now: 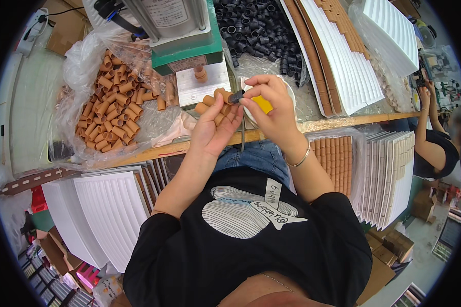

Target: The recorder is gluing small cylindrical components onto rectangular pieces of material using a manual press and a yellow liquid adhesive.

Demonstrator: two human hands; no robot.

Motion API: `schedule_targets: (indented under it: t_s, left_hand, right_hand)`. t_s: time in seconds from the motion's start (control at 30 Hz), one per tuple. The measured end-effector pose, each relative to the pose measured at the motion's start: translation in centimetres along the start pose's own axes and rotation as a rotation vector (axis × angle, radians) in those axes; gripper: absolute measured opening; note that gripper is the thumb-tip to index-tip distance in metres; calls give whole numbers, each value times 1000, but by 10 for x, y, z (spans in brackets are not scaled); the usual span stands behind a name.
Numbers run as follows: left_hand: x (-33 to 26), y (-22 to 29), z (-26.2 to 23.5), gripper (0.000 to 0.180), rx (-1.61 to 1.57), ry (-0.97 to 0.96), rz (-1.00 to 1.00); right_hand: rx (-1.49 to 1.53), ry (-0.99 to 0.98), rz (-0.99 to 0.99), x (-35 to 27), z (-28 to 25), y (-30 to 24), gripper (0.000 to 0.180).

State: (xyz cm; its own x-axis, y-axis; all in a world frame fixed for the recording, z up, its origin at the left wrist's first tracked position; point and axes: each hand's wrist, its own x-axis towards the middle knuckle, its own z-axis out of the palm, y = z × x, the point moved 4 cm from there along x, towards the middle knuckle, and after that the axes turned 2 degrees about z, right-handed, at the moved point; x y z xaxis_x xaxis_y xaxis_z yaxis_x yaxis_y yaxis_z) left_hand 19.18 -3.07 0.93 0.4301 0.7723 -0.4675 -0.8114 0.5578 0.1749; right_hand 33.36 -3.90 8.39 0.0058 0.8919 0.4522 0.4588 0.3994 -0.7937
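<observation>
My left hand (212,128) is closed around several short brown tubes (207,101) in front of the press. One brown tube (222,94) among them points to the right, with a small black ring-shaped fitting (236,96) at its end. My right hand (274,105) pinches that black fitting between thumb and fingers. Whether the fitting sits inside the tube or only touches it, I cannot tell. Just beyond my hands, a brown piece (200,74) stands upright on the metal plate (212,83) of the green and grey press (184,53).
Loose brown tubes (110,110) pile on plastic film at left. Black fittings (258,30) lie at the back. A yellow-centred white container (263,104) is behind my right hand. White ridged trays (338,56) stand right; more trays (107,204) lean below the wooden table edge (174,147). Another person (433,153) sits far right.
</observation>
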Motion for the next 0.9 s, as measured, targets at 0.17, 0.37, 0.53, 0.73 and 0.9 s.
schedule_targets:
  t_s: [0.17, 0.37, 0.53, 0.73, 0.9]
  left_hand:
    - [8, -5, 0, 18, -28, -122, -28]
    - [0, 8, -3, 17, -145, 5, 33]
    - [-11, 25, -3, 13, -272, -28, 41]
    - [-15, 38, -9, 17, -194, 15, 141]
    - [-20, 49, -12, 19, -144, 5, 188]
  right_hand:
    - [-433, 113, -343, -3, 12, -16, 15]
    - [-342, -89, -277, 31, 4, -14, 13]
    - [112, 57, 225, 129, -57, 26, 18]
    - [-648, 473, 271, 244, -129, 162, 41]
    - [-628, 303, 379, 258, -131, 191, 46]
